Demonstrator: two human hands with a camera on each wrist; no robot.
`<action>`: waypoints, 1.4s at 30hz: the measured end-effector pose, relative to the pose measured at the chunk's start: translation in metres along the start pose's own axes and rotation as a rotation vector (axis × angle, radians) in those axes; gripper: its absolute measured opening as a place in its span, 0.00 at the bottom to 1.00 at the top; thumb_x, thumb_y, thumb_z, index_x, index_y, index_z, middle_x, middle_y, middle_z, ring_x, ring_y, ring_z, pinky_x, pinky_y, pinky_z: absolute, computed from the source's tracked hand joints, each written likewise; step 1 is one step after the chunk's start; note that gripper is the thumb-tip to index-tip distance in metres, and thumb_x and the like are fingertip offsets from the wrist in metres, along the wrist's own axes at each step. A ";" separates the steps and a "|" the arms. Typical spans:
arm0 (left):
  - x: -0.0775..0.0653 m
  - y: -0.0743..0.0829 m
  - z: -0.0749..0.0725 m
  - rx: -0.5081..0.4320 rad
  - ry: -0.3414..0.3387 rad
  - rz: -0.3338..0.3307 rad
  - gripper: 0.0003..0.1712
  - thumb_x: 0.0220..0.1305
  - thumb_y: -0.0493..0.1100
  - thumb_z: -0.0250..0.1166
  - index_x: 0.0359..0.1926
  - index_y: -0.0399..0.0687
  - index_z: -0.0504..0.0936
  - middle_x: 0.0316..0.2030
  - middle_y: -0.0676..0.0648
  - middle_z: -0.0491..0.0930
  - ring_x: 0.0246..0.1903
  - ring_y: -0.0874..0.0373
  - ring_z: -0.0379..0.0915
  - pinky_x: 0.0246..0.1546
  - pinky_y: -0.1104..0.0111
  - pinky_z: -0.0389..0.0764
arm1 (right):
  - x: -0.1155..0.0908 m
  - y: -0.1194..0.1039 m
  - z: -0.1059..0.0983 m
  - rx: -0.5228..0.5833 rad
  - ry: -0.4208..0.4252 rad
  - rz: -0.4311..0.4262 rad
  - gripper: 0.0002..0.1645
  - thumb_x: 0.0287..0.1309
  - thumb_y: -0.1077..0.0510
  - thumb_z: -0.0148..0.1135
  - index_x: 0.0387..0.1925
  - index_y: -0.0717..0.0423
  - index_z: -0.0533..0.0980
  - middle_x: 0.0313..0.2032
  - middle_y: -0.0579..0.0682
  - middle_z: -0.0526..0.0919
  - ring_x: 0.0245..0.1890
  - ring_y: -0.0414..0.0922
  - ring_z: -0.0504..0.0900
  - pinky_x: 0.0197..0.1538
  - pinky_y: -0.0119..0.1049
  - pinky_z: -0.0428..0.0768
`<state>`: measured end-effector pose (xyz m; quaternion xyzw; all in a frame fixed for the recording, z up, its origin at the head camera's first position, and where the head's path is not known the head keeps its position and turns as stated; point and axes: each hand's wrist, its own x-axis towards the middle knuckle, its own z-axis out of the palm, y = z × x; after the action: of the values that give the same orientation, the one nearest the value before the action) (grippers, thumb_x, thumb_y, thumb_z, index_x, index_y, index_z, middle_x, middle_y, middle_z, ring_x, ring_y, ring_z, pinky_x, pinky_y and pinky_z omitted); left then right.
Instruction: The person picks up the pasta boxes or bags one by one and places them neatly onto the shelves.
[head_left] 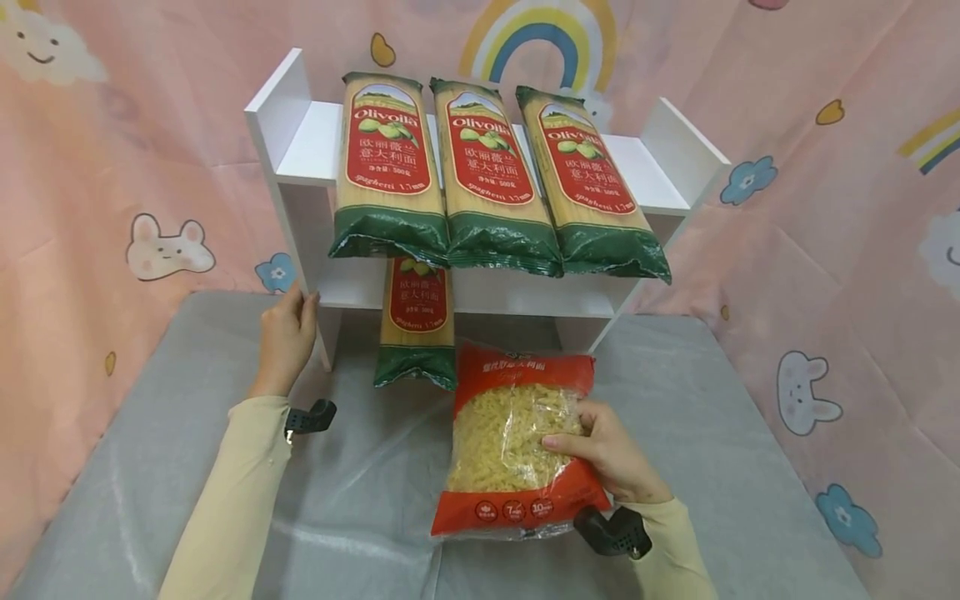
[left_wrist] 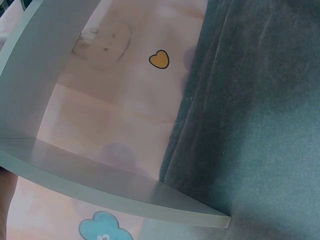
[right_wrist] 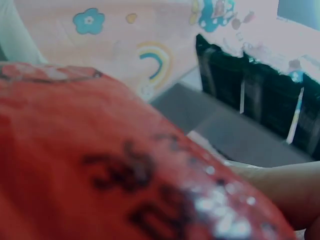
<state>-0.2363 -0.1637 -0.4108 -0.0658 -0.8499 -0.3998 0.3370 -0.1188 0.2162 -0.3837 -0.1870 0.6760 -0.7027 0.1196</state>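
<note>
My right hand grips the right edge of a clear and red bag of pasta, thumb across its front. The bag is held in front of the lower part of a white shelf unit. In the right wrist view the bag's red end fills much of the frame, with some fingers hidden behind it. My left hand holds the shelf's left side panel near the middle board. One spaghetti pack lies on that board, its green end jutting over the front.
Three spaghetti packs lie side by side on the top board, their green ends overhanging the front edge. A grey cloth covers the table. Behind hangs a pink patterned curtain.
</note>
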 end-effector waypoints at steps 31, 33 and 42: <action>-0.001 0.002 -0.001 -0.032 -0.005 -0.026 0.06 0.66 0.30 0.54 0.39 0.28 0.75 0.18 0.38 0.72 0.17 0.53 0.60 0.17 0.69 0.61 | 0.087 -0.039 -0.047 -0.046 0.091 -0.007 0.14 0.59 0.70 0.57 0.47 0.61 0.75 0.37 0.51 0.84 0.35 0.44 0.84 0.39 0.40 0.81; 0.000 0.002 -0.001 -0.035 0.004 -0.019 0.06 0.66 0.30 0.55 0.38 0.28 0.75 0.18 0.37 0.72 0.16 0.52 0.61 0.17 0.69 0.61 | 0.093 -0.042 -0.050 -0.079 0.098 -0.005 0.14 0.59 0.69 0.58 0.48 0.62 0.74 0.37 0.50 0.83 0.35 0.44 0.83 0.39 0.40 0.81; -0.002 0.001 -0.001 -0.010 -0.002 -0.021 0.06 0.66 0.30 0.55 0.37 0.27 0.75 0.18 0.37 0.73 0.17 0.53 0.61 0.17 0.68 0.61 | 0.116 -0.061 -0.055 -0.188 0.217 0.088 0.23 0.59 0.62 0.61 0.55 0.62 0.68 0.40 0.46 0.80 0.39 0.40 0.79 0.42 0.33 0.79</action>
<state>-0.2338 -0.1636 -0.4105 -0.0588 -0.8488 -0.4077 0.3315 -0.2417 0.2202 -0.3124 -0.0904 0.7554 -0.6464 0.0587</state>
